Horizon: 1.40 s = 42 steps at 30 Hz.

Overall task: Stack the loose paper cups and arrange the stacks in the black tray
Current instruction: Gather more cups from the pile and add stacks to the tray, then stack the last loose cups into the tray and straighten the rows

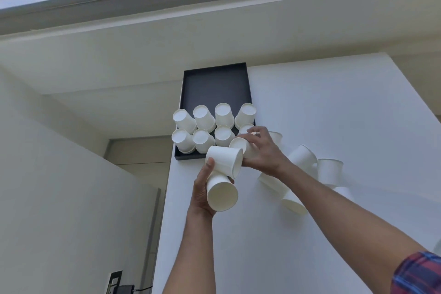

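The black tray (214, 83) lies at the far left of the white table, and several upside-down white cup stacks (204, 118) fill its near half in two rows. My left hand (202, 188) grips two paper cups: one (222, 194) with its mouth turned toward me and another (225, 160) lying across the top of it. My right hand (263, 153) is closed on an upside-down cup (241, 147) just over the tray's near right corner. Loose white cups (330, 170) lie and stand on the table to the right, partly hidden by my right forearm.
The white table (310, 107) ends at its left edge just beside the tray. A white ledge and a window run along the back. A lower white surface and a dark device with a cable sit at the lower left (125, 290).
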Motion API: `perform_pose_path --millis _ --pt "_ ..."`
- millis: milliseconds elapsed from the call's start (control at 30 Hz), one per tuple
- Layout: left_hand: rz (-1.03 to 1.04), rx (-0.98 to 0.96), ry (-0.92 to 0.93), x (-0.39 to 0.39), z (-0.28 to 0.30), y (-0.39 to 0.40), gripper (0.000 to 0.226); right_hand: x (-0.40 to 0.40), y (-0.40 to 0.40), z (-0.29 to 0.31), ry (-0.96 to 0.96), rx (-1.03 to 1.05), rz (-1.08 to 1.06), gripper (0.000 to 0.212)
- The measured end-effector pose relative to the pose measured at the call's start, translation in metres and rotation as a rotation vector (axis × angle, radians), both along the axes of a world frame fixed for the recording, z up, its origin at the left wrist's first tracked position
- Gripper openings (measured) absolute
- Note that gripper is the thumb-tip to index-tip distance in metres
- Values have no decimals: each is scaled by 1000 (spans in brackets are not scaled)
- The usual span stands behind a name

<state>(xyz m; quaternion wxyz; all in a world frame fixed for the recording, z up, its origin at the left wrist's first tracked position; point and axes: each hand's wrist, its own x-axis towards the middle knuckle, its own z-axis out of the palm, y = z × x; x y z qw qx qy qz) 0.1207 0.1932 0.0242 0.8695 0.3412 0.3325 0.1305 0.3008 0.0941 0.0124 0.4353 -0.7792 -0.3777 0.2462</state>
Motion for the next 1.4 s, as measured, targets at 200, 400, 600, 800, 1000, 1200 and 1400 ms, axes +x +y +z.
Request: perform_pose_path --millis 200,400,600,800,1000,1200,1400 --pt "136 217 -38 -3 6 42 54 3 35 18 -480 -15 -124 65" --pt "447 512 266 14 21 78 42 2 62 25 -497 70 -157 60" --pt "295 961 604 35 21 90 54 1 75 15 -527 -135 -59 62" --pt "158 1107 736 50 11 96 53 1 77 3 -457 -281 6 57" --pt "28 1135 867 53 0 96 42 -2 79 2 -695 -89 47 58" --pt "-102 1185 828 44 -9 98 31 -14 95 4 -885 -206 313 46" --pt "61 1441 803 29 3 112 31 -20 98 -3 -863 -271 323 56"
